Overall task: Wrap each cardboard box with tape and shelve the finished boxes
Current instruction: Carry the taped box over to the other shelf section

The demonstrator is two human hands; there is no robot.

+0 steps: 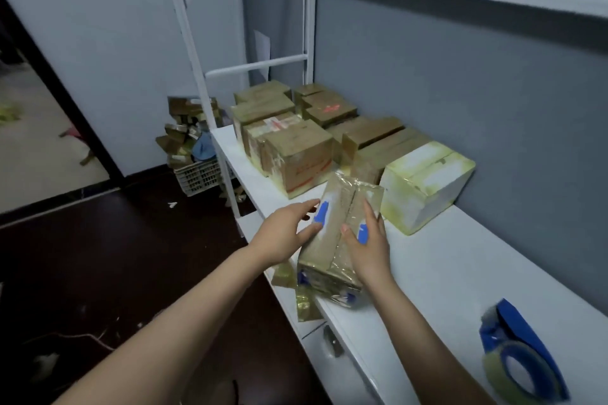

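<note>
The fingers [307, 205] of the left hand [284, 235] are held nearly straight and spread, and are laid against the left side of the taped box [330, 233], with the thumb tip touching the same side lower down. The fingers [370, 212] of the right hand [367, 245] are set along the box's right edge, with the thumb pressed on its upper face, so that the box is gripped from that side. The box is thus held between the two hands, tilted with its far end raised, over the front edge of the white shelf [444, 266]. Loose tape scraps [306, 304] are seen hanging at its near end. Just beyond the box a white-taped box [426, 181] is standing on the shelf, and further back the wrapped boxes [296, 148] are ranged in rows. A blue tape dispenser [523, 358] is lying on the shelf to the right, well apart from the hands. A crate [197, 176] of cardboard is seen on the dark floor [131, 256] beyond the shelf's far end
</note>
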